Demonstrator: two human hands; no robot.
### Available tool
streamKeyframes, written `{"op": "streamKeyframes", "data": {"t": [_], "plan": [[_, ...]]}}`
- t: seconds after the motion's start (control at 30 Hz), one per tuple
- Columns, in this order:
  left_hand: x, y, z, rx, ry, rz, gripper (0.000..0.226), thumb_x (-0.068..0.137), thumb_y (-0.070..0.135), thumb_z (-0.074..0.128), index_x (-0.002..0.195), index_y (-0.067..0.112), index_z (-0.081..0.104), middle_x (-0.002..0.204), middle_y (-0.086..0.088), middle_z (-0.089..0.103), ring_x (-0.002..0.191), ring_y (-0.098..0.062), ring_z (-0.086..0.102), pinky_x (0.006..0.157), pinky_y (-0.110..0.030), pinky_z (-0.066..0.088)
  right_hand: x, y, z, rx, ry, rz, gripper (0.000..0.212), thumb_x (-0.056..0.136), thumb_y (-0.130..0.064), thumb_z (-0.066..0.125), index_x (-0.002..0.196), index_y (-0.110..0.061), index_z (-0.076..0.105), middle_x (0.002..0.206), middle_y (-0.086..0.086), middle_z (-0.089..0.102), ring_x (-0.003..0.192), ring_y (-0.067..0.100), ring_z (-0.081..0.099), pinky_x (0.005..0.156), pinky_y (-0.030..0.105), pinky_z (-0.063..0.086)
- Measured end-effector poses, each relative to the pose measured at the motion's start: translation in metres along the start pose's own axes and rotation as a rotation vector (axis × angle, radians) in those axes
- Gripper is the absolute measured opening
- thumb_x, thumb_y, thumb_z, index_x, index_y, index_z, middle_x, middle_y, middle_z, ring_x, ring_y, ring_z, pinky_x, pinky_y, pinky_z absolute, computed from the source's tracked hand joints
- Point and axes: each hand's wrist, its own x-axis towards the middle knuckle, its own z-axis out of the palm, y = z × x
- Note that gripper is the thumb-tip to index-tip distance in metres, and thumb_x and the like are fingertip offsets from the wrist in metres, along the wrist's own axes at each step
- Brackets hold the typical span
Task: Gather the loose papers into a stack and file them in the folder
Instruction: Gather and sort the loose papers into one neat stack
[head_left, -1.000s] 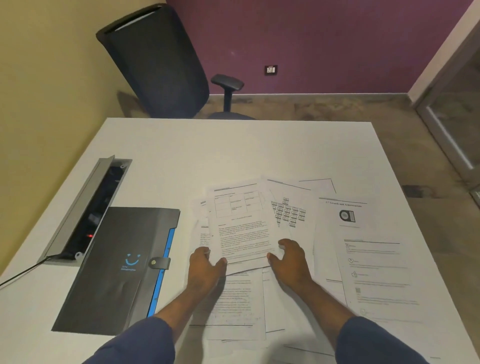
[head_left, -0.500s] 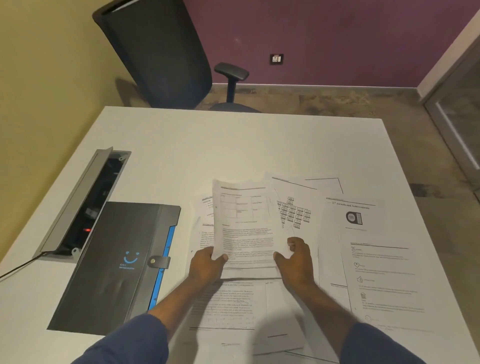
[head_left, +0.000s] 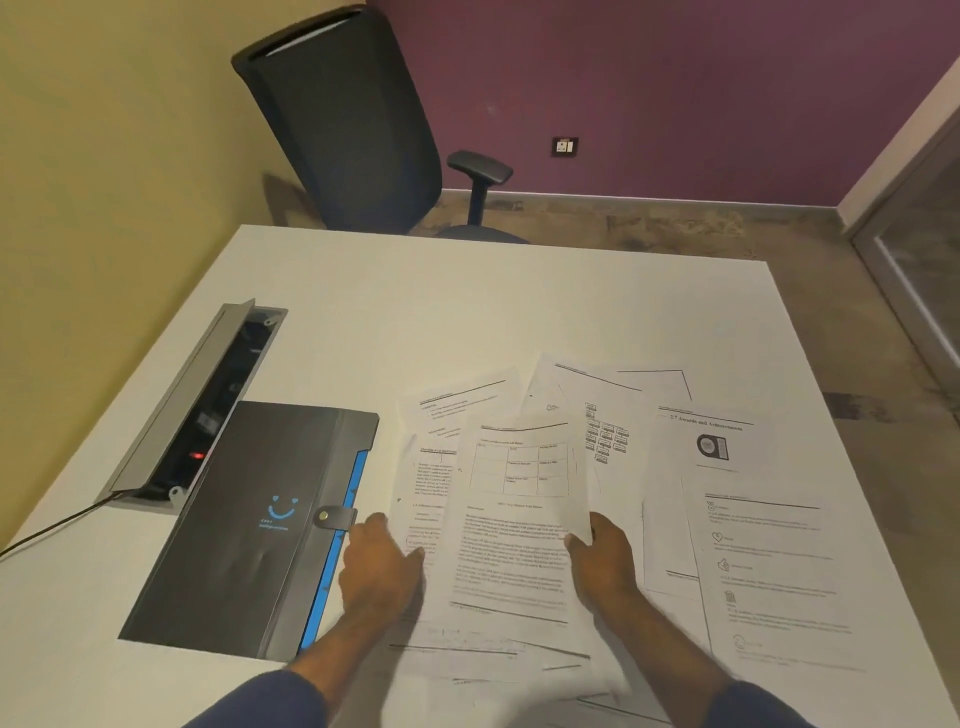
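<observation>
Hands on the paper pile, both in view. Right hand pinches the right edge of the table-and-text sheet — thumb on top, fingers curled under the edge, so closed on that sheet. Left hand lies palm down on the left side of the pile, fingers loosely spread and nearly flat; thumb tip touches the left edge of the same sheet. Can't tell if it grips anything or just presses down.

Under and between the hands: more loose papers, overlapped and fanned toward the sleeves. Just beyond the left hand's fingertips, two text pages stick out from under the top sheet. Beyond the right hand, a flowchart page at an angle, with another sheet's corner behind it. Right of the right hand, well clear of it, a page headed "Awards and Achievements" lies flat with a second page's edge showing under its left side.

Folder sits just left of the left hand — dark grey, closed, snap tab fastened, blue edge strip on the side facing the hand. Further left, an open cable tray sunk in the white table, red light inside. Office chair beyond the far edge.
</observation>
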Motion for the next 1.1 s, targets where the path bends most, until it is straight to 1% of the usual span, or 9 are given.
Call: {"op": "streamKeyframes", "data": {"t": [0.17,0.27,0.47,0.53,0.6,0.77,0.83,0.93,1.1], "plan": [[-0.004,-0.008,0.003,-0.151,-0.109,0.024,0.013,0.092,0.029,0.066,0.088,0.021,0.057,0.084,0.005,0.067,0.071,-0.014,0.066,0.057,-0.024,0.055,-0.010,-0.002,-0.005,0.066,0.017,0.009,0.029,0.097,-0.007,0.052,0.125,-0.004,0.061,0.119,0.009,0.068,0.112,0.029,0.062,0.100,0.041,0.050],[-0.006,-0.010,0.002,-0.217,-0.077,0.063,0.021,0.100,0.022,0.053,0.079,0.021,0.056,0.080,0.003,0.067,0.070,-0.013,0.065,0.054,-0.018,0.048,-0.016,-0.006,-0.009,0.168,0.035,0.052,0.027,0.097,-0.006,0.050,0.120,-0.004,0.063,0.116,0.010,0.070,0.108,0.030,0.063,0.100,0.042,0.050],[-0.014,-0.010,-0.025,-0.590,-0.195,0.008,0.023,0.102,0.007,0.047,0.101,0.016,0.068,0.091,0.004,0.074,0.086,-0.014,0.071,0.060,-0.014,0.052,-0.023,-0.015,-0.015,0.326,-0.041,0.103,0.018,0.097,-0.008,0.054,0.109,-0.006,0.066,0.108,0.010,0.073,0.100,0.029,0.068,0.096,0.049,0.053],[-0.015,-0.011,-0.035,-0.719,-0.326,-0.043,0.021,0.102,0.011,0.050,0.112,0.010,0.068,0.104,-0.005,0.077,0.095,-0.024,0.074,0.079,-0.035,0.062,-0.029,-0.021,-0.014,0.385,-0.095,0.094,0.020,0.096,-0.008,0.055,0.110,-0.009,0.068,0.105,0.007,0.075,0.096,0.026,0.071,0.092,0.047,0.056],[-0.018,-0.012,-0.044,-0.804,-0.462,-0.033,0.023,0.101,0.015,0.054,0.118,0.006,0.067,0.111,-0.012,0.076,0.103,-0.033,0.073,0.094,-0.052,0.056,-0.035,-0.028,-0.011,0.444,-0.162,0.074,0.022,0.096,-0.006,0.055,0.111,-0.011,0.069,0.105,0.006,0.077,0.097,0.026,0.073,0.092,0.049,0.056],[-0.023,-0.010,-0.058,-0.730,-0.523,-0.007,0.026,0.099,0.020,0.051,0.110,0.013,0.074,0.109,-0.009,0.077,0.101,-0.029,0.074,0.096,-0.053,0.055,-0.050,-0.044,-0.004,0.488,-0.243,-0.040,0.039,0.095,0.005,0.048,0.126,-0.015,0.061,0.117,0.003,0.073,0.107,0.021,0.070,0.093,0.042,0.056],[-0.020,-0.010,-0.064,-0.883,-0.550,-0.096,0.038,0.099,0.031,0.045,0.108,0.010,0.075,0.114,-0.016,0.074,0.103,-0.032,0.073,0.097,-0.052,0.054,-0.054,-0.049,-0.004,0.494,-0.256,-0.070,0.043,0.093,0.007,0.049,0.128,-0.016,0.059,0.119,0.002,0.072,0.110,0.021,0.069,0.095,0.044,0.055],[-0.019,-0.001,-0.076,-0.948,-0.650,-0.122,0.044,0.101,0.047,0.044,0.120,0.017,0.071,0.116,-0.005,0.075,0.115,-0.028,0.068,0.083,-0.036,0.057,-0.057,-0.055,-0.004,0.480,-0.263,-0.074,0.045,0.090,0.008,0.054,0.128,-0.017,0.060,0.118,0.001,0.072,0.107,0.019,0.070,0.094,0.043,0.056],[-0.016,0.003,-0.077,-0.853,-0.653,0.071,0.030,0.095,0.010,0.064,0.124,0.016,0.066,0.121,-0.004,0.074,0.108,-0.025,0.072,0.082,-0.035,0.061,-0.062,-0.063,0.000,0.574,-0.308,-0.048,0.057,0.078,0.013,0.065,0.125,-0.018,0.057,0.119,0.001,0.072,0.103,0.018,0.072,0.078,0.033,0.061]]}}
